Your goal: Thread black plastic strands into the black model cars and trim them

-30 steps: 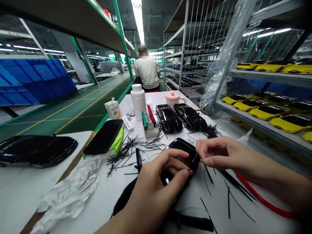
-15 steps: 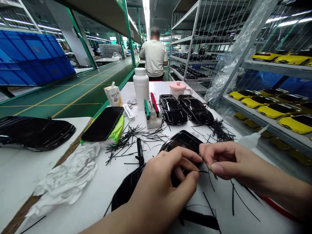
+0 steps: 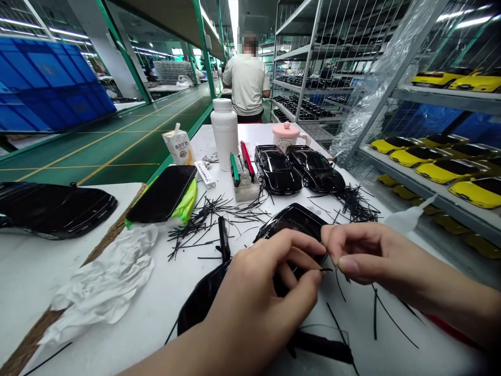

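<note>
A glossy black model car (image 3: 295, 215) lies under my left hand (image 3: 270, 292), which hides its middle. Its near part shows left of my wrist, and a narrow black piece (image 3: 223, 237) stands up from its side. My left thumb and fingers are pinched together, with a short thin black strip (image 3: 326, 269) poking out at the thumb tip. Close to the left fingertips, at the car's right edge, my right hand (image 3: 360, 253) is closed in a pinch; what lies between its thumb and forefinger is too small to make out.
Loose black strips (image 3: 203, 214) lie in heaps. Two black model cars (image 3: 278, 169) stand behind, by a white bottle (image 3: 225, 136), a pink-lidded mug (image 3: 285, 137) and a pen holder (image 3: 246, 190). At left are a phone (image 3: 162, 193), crumpled paper (image 3: 105, 282) and another black car (image 3: 55, 209).
The view has tilted slightly, so things on the table sit a little higher. Both hands keep nearly the same pose at the car's right edge.
</note>
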Demonstrator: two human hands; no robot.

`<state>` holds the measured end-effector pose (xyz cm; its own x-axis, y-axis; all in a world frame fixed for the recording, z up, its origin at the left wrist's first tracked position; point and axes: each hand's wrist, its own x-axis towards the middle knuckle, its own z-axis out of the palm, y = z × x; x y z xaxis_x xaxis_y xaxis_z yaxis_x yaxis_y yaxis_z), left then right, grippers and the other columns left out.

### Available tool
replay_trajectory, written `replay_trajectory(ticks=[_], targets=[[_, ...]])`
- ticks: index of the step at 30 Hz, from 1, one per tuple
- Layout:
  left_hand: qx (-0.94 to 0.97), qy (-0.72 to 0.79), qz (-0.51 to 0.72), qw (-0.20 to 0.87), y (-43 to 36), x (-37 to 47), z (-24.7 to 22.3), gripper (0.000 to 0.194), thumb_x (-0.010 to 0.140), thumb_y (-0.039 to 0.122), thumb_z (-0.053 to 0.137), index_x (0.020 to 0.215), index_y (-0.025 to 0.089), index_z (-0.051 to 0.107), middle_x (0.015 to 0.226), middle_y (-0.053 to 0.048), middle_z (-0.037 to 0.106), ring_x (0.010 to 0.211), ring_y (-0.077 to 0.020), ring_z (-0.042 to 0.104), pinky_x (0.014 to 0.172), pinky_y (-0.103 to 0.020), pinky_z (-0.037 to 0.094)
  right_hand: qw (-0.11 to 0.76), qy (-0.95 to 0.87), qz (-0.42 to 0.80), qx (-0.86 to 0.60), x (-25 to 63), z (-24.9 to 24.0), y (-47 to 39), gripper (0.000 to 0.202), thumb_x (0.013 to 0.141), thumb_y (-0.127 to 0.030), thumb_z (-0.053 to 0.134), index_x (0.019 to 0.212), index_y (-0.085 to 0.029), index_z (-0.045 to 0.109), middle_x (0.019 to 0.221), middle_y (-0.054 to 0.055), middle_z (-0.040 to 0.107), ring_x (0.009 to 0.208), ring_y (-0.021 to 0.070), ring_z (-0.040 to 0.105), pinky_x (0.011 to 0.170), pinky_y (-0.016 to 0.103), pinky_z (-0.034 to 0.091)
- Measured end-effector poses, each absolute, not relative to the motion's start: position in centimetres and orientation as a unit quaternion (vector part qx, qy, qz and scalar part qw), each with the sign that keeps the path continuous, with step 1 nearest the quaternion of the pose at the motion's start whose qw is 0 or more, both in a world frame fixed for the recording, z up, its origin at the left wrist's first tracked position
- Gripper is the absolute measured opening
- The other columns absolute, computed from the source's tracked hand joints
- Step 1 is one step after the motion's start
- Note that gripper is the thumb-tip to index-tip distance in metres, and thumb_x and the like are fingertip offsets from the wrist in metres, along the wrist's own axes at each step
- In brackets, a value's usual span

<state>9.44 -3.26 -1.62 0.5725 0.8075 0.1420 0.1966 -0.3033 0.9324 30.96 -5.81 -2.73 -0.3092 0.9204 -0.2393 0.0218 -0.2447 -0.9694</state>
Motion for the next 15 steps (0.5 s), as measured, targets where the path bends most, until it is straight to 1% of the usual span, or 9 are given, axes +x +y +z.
replay_trajectory(ticks=[4,7,10,15], targets=[[0.737,0.343,0.309,0.493,-3.2,9.3,-1.5,0.019,0.085,0.011,0.064,0.101,0.021,0.068,0.078,0.004,0.074,0.055,-0.0043,0.058,0.049,-0.01,0.044,0.362,-0.5,0.632,-0.468,30.9,-2.8,-5.9,0.036,0.077,-0.054,0.083,0.075,-0.02,0.069,0.073,0.0,0.054,0.061,0.0104,0.036,0.052,0.026,0.022],[0.736,0.342,0.309,0.495,-3.3,9.3,-1.6,0.019,0.085,0.011,0.064,0.1,0.022,0.068,0.078,0.005,0.075,0.055,-0.0038,0.058,0.048,-0.009,0.043,0.364,-0.513,0.626,-0.461,31.0,-3.2,-5.9,0.032,0.08,-0.051,0.081,0.077,-0.021,0.07,0.074,-0.001,0.056,0.062,0.0105,0.038,0.053,0.026,0.025],[0.739,0.34,0.312,0.492,-3.4,9.3,-1.7,0.019,0.084,0.011,0.064,0.099,0.022,0.068,0.078,0.006,0.075,0.054,-0.0035,0.058,0.048,-0.008,0.043,0.364,-0.534,0.622,-0.442,31.1,-3.6,-5.9,0.026,0.084,-0.048,0.078,0.081,-0.023,0.071,0.076,-0.001,0.058,0.064,0.0107,0.042,0.056,0.025,0.03],[0.742,0.339,0.309,0.488,-3.3,9.4,-1.7,0.02,0.084,0.011,0.065,0.1,0.023,0.069,0.077,0.007,0.074,0.055,-0.0034,0.059,0.048,-0.008,0.043,0.36,-0.536,0.626,-0.436,31.2,-3.9,-5.9,0.023,0.085,-0.046,0.078,0.083,-0.024,0.073,0.078,-0.001,0.061,0.073,0.0123,0.05,0.063,0.025,0.036]])
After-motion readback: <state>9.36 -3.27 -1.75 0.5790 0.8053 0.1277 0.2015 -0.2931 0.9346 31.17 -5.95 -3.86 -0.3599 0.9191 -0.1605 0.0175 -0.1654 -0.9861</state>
